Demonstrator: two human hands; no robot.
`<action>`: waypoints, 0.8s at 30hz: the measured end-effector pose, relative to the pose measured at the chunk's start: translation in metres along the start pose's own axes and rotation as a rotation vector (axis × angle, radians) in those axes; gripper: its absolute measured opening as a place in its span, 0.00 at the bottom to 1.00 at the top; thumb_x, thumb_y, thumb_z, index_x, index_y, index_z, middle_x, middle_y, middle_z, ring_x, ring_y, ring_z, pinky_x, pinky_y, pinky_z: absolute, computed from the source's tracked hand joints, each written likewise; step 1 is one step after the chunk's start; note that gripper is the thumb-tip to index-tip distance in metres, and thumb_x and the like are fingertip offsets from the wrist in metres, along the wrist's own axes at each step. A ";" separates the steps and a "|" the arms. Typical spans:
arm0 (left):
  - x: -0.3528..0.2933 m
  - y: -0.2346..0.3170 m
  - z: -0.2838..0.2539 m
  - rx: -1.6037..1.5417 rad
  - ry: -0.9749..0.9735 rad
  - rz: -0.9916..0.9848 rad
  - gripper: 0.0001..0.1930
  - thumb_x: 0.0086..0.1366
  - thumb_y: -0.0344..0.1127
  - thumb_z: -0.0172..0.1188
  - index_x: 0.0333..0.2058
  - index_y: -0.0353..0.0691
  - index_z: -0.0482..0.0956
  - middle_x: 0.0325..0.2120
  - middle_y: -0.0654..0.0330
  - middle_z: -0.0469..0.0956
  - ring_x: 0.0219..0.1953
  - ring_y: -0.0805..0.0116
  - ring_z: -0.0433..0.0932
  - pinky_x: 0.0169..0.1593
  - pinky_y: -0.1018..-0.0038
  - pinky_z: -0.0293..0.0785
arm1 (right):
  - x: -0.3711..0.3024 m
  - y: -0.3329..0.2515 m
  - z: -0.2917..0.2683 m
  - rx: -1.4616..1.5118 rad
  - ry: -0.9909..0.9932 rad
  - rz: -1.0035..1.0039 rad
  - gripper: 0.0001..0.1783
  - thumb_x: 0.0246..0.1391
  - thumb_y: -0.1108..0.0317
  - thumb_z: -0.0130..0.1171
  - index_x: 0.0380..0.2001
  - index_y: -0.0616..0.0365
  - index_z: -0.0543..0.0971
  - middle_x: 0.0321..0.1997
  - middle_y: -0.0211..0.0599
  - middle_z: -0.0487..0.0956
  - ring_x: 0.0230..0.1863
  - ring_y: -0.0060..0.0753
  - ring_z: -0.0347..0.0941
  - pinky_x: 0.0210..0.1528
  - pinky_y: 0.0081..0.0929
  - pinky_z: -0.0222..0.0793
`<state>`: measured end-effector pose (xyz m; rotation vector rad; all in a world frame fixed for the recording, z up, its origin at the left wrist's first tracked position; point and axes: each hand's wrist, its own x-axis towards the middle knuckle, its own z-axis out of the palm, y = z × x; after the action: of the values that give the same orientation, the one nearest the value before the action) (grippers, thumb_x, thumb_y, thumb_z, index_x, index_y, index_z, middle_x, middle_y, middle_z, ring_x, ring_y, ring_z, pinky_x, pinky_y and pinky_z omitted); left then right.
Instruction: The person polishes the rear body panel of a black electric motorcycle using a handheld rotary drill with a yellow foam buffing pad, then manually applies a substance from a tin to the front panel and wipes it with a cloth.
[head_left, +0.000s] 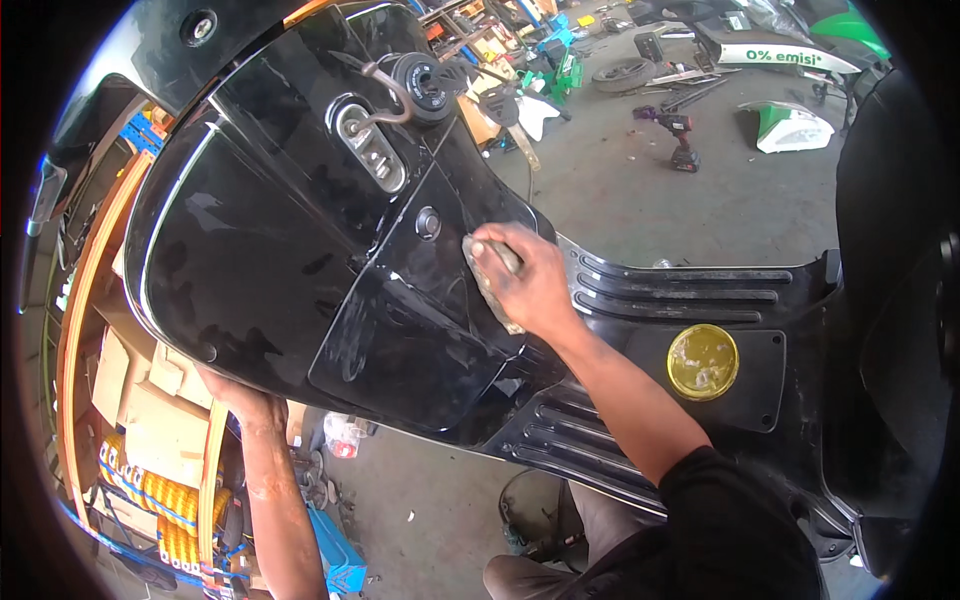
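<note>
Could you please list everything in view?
Front panel: one, black, left centre
Hook: one, brownish, on panel
Knob: one, grey, on panel
Pad: one, greyish, against panel
Footboard: one, black, right centre
Shallow container: one, yellow, on footboard
Drill: one, red-black, upper right
Body panels: several, white-green, upper right
Wheel: one, dark, upper right
Cardboard boxes: several, brown, lower left
Coils: several, yellow, lower left
Clutter: uncountable, mixed, top
Sleeve: one, black, lower right
Left hand: one, bare, panel's lower edge
Right hand: one, bare, on pad
</note>
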<state>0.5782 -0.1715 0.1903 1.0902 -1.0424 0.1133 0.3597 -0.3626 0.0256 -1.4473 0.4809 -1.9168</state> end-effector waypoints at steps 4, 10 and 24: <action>-0.002 0.002 0.008 -0.038 -0.043 -0.027 0.26 0.70 0.56 0.44 0.58 0.45 0.64 0.49 0.59 0.67 0.52 0.61 0.69 0.51 0.63 0.70 | 0.036 -0.010 0.001 0.069 0.087 0.066 0.12 0.55 0.66 0.62 0.40 0.61 0.81 0.38 0.41 0.83 0.40 0.34 0.80 0.47 0.29 0.72; 0.004 -0.004 -0.007 -0.029 -0.020 -0.057 0.29 0.69 0.58 0.44 0.61 0.45 0.62 0.54 0.57 0.66 0.55 0.60 0.68 0.55 0.63 0.68 | -0.004 0.016 0.003 -0.035 0.067 0.064 0.13 0.57 0.64 0.61 0.40 0.61 0.81 0.37 0.40 0.83 0.39 0.29 0.79 0.46 0.27 0.71; -0.013 0.011 0.026 -0.080 0.052 -0.028 0.18 0.73 0.46 0.43 0.54 0.42 0.66 0.46 0.62 0.68 0.45 0.66 0.70 0.50 0.67 0.70 | 0.041 -0.016 0.005 0.094 0.126 0.097 0.10 0.52 0.67 0.62 0.38 0.59 0.82 0.39 0.45 0.83 0.41 0.44 0.80 0.47 0.34 0.73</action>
<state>0.5483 -0.1813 0.1901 1.0238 -0.9767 0.0760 0.3535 -0.3794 0.0662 -1.2276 0.5029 -1.9344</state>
